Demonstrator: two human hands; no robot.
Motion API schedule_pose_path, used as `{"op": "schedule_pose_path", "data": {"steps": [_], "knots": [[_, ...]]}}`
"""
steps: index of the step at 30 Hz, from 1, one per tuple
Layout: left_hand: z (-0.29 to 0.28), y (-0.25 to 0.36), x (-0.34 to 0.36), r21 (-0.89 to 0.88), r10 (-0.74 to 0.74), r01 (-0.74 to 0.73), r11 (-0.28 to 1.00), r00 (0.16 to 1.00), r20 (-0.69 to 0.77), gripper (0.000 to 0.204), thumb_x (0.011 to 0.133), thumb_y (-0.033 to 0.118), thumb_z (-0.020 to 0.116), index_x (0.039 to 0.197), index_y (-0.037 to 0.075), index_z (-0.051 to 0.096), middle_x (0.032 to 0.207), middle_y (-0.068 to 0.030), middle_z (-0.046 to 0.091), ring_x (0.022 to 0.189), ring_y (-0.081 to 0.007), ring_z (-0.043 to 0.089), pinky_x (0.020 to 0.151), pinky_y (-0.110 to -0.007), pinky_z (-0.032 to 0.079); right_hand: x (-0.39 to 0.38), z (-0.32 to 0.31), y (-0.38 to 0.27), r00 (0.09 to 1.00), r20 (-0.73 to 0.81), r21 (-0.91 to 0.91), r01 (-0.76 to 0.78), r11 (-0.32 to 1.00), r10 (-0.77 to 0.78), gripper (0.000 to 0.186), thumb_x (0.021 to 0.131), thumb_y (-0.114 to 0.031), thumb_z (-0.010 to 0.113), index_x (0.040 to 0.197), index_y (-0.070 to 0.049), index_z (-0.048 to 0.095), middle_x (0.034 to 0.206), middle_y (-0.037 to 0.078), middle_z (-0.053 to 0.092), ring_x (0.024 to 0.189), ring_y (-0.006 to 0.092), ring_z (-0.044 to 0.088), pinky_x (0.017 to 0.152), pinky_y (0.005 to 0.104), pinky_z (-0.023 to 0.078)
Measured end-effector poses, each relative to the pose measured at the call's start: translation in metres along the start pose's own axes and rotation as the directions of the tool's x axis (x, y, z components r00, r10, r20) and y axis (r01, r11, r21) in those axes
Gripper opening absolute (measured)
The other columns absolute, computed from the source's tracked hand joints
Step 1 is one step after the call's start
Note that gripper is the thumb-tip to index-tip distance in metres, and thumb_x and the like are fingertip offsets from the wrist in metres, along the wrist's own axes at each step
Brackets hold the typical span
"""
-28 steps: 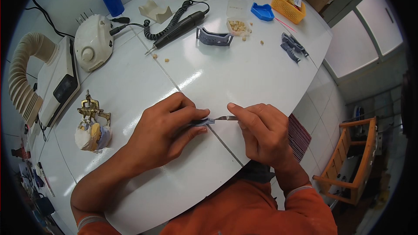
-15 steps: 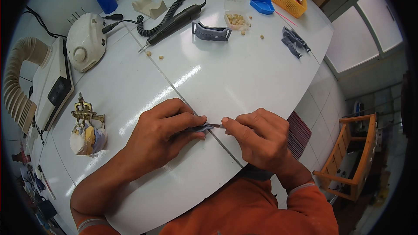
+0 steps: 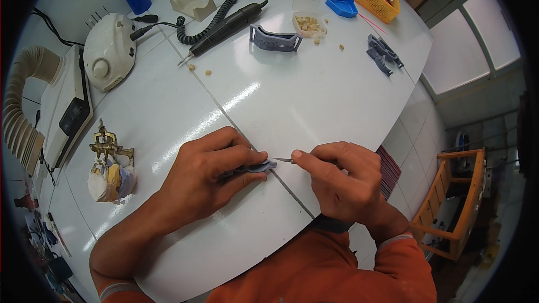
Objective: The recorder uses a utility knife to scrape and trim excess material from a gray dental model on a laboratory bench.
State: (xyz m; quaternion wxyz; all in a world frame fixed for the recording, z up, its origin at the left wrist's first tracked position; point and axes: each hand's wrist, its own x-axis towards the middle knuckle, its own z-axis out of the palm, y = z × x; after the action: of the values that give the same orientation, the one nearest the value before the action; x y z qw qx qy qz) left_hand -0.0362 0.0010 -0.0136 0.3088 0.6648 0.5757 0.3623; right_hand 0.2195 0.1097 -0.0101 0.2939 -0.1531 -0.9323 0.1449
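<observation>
While the left hand (image 3: 208, 165) is pinching a narrow blue-grey piece (image 3: 260, 167) between nearly closed thumb and fingers, the right hand (image 3: 348, 178) is curling tightly around a slim pointed tool (image 3: 283, 160), only its metal tip showing. That tip is pointing leftward at the piece's protruding end, between the two hands; whether it is touching cannot be told. Left of the left hand, on the white tabletop (image 3: 224, 258), a brass dental articulator (image 3: 112, 149) is carrying plaster models (image 3: 112, 182). Beyond both hands, a curved grey frame (image 3: 275, 40) is standing, a black handpiece (image 3: 227, 30) is lying to its left, and an open clear box (image 3: 307, 0) is holding small tan pieces (image 3: 309, 23). Farther beyond the right hand, more grey parts (image 3: 384, 55) are lying near the edge, and a yellow basket (image 3: 373, 8) is sitting beside a blue tray (image 3: 341, 5).
</observation>
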Motion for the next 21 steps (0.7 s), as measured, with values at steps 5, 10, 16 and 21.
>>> {"op": "schedule_pose_path", "data": {"steps": [5, 10, 16, 21], "knots": [[0.0, 0.0, 0.001, -0.01, 0.011, -0.011, 1.0, 1.0, 0.002, 0.028, 0.088, 0.009, 0.091, 0.115, 0.003, 0.082, 0.1, -0.0076, 0.07, 0.085, -0.0226, 0.072, 0.074, -0.036, 0.06, -0.013, -0.003, 0.012, 0.907, -0.035, 0.849, -0.195, 0.492, 0.42, 0.022, 0.108, 0.006, 0.059, 0.129, 0.008, 0.063, 0.111, 0.024, 0.071, 0.092, 0.028, 0.082, 0.071, 0.0292, 0.07], [0.002, -0.004, -0.001, -0.052, 0.029, -0.029, 0.998, 1.0, 0.002, 0.029, 0.087, 0.009, 0.091, 0.115, 0.005, 0.083, 0.1, -0.0074, 0.07, 0.088, -0.0228, 0.072, 0.076, -0.037, 0.06, -0.024, 0.0, 0.021, 0.868, 0.041, 0.998, -0.01, -0.066, 0.496, 0.024, 0.107, -0.001, 0.067, 0.129, 0.007, 0.064, 0.107, 0.02, 0.07, 0.094, 0.0273, 0.082, 0.07, 0.0312, 0.072], [0.001, -0.006, 0.001, -0.03, 0.049, -0.047, 0.998, 0.996, 0.078, 0.037, 0.081, 0.01, 0.094, 0.116, 0.013, 0.087, 0.103, -0.0027, 0.07, 0.094, -0.0182, 0.068, 0.078, -0.034, 0.058, -0.046, -0.004, 0.015, 0.992, -0.055, 0.635, -0.051, 0.771, 0.11, 0.034, 0.097, -0.023, 0.087, 0.118, 0.001, 0.078, 0.104, 0.013, 0.076, 0.087, 0.0228, 0.081, 0.065, 0.0322, 0.067], [-0.001, -0.005, 0.002, 0.135, 0.185, -0.2, 0.971, 0.976, 0.113, 0.042, 0.072, 0.027, 0.096, 0.113, 0.024, 0.089, 0.101, 0.005, 0.065, 0.097, -0.0195, 0.057, 0.083, -0.034, 0.052, -0.036, 0.004, -0.007, 0.997, -0.061, 0.551, -0.002, 0.834, 0.043, 0.021, 0.093, -0.002, 0.08, 0.114, -0.001, 0.081, 0.105, 0.015, 0.081, 0.097, 0.0296, 0.083, 0.082, 0.0382, 0.07]]}}
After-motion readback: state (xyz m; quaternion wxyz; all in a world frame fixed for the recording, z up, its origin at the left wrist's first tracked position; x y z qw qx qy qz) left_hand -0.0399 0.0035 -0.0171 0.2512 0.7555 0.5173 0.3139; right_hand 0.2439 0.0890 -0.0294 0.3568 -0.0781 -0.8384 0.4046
